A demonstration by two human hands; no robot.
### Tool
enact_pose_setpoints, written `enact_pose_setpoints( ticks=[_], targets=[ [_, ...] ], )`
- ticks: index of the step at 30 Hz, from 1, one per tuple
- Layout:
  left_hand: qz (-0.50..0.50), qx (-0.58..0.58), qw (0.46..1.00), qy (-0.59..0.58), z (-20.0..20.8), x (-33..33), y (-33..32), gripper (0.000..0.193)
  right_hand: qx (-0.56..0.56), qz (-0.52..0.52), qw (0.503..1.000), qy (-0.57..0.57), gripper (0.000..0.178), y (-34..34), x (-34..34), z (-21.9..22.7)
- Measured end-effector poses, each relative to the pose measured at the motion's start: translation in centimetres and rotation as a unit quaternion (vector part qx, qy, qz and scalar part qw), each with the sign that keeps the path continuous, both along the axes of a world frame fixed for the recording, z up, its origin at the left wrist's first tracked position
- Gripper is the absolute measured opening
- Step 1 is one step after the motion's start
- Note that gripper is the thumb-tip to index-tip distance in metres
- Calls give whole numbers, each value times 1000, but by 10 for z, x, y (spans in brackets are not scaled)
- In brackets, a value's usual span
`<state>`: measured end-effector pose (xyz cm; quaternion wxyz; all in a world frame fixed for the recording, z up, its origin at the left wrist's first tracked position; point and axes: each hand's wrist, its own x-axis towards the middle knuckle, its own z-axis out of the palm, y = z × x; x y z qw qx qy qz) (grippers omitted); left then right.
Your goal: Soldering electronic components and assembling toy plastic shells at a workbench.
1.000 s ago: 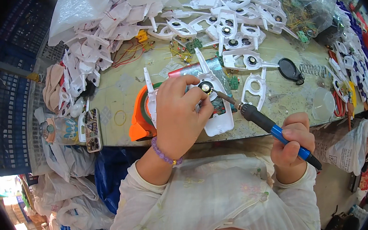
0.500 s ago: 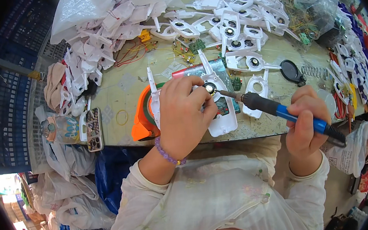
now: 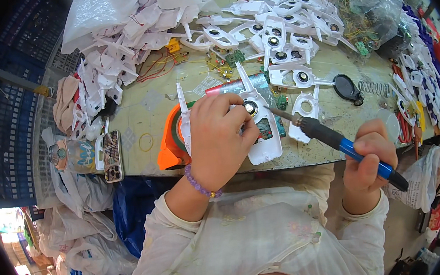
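Iron (image 3: 326, 132) is drawing its tip R, off the speaker (image 3: 250, 108), vs. prior frame; R hand (image 3: 370, 162) is gripping it, fingers wrapped.
L hand (image 3: 219, 135) is half-curling, thumb & index nearly meeting; its hold, can't tell. Speaker is sitting in white shell (image 3: 266, 152), apparently placed; adj. shell (image 3: 301, 133) is showing bare ring. Table (image 3: 134, 111) is bearing more shells (image 3: 284, 8); crates (image 3: 9, 135) are standing L.

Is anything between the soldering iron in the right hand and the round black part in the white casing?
Nothing visible is: the soldering iron in the right hand points at the round black part from the right; the left hand is opposite.
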<state>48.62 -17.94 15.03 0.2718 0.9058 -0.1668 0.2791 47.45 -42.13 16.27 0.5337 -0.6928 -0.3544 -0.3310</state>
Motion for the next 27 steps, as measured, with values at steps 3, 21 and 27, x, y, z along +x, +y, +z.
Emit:
enact_pose_setpoints(
  ticks=[3, 21, 27],
  targets=[
    [1, 4, 1000, 2, 1, 0, 0, 9, 32, -82, 996, -17, 24, -10, -6, -10],
    [27, 38, 999, 26, 4, -1, -1, 5, 292, -440, 841, 118, 30, -174, 20, 31],
    [24, 46, 999, 1, 4, -2, -6, 5, 176, -394, 877, 212, 32, -177, 60, 7]
  ],
)
